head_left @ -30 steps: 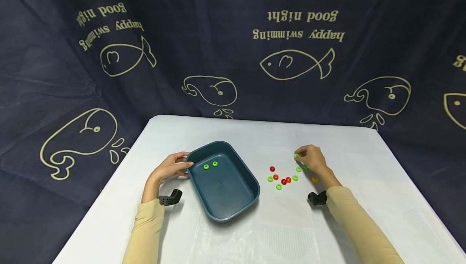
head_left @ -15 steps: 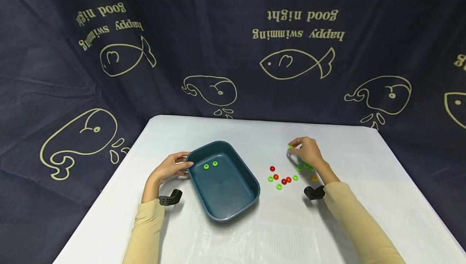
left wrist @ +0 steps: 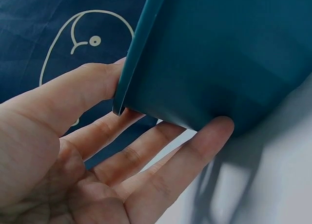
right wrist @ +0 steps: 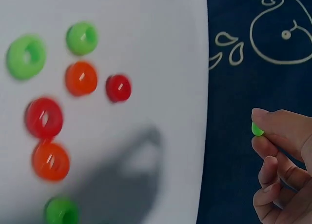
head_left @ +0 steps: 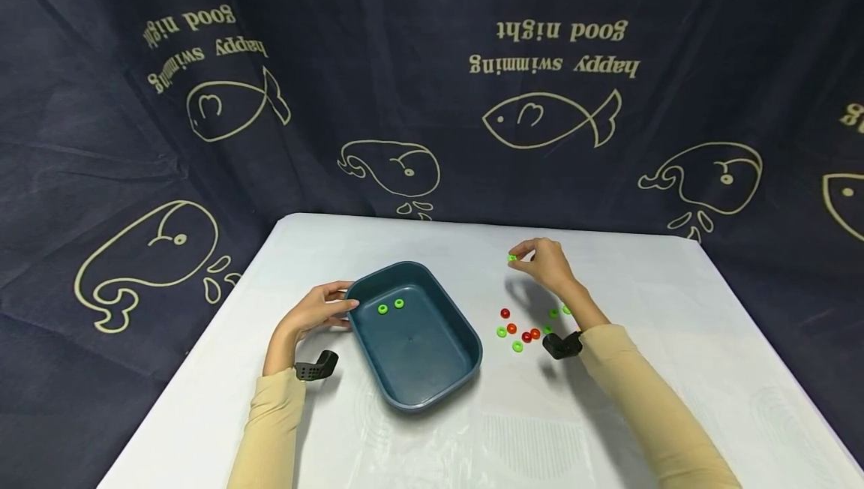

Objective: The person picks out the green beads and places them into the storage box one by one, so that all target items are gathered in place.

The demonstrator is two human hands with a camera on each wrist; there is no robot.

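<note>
In the head view my left hand [head_left: 317, 314] grips the far-left corner of a dark teal plastic bin [head_left: 410, 354], its thumb over the rim and the other fingers against the outer wall, as the left wrist view also shows on the bin's side [left wrist: 219, 53]. Two green ring beads, one of them this bead [head_left: 382, 309], lie inside the bin. Right of the bin and raised over the table, my right hand [head_left: 548, 264] pinches a green ring bead [right wrist: 257, 130] between thumb and forefinger.
On the white table [head_left: 405, 448], red, orange and green ring beads lie scattered, among them a red bead [head_left: 505, 313] and an orange bead [right wrist: 50, 161]. My right forearm hides part of the group. A dark printed curtain [head_left: 432, 84] hangs behind the table.
My right hand has lifted the green bead from the group and moved left and away from me, toward the bin. My left hand and the bin stay where they were.
</note>
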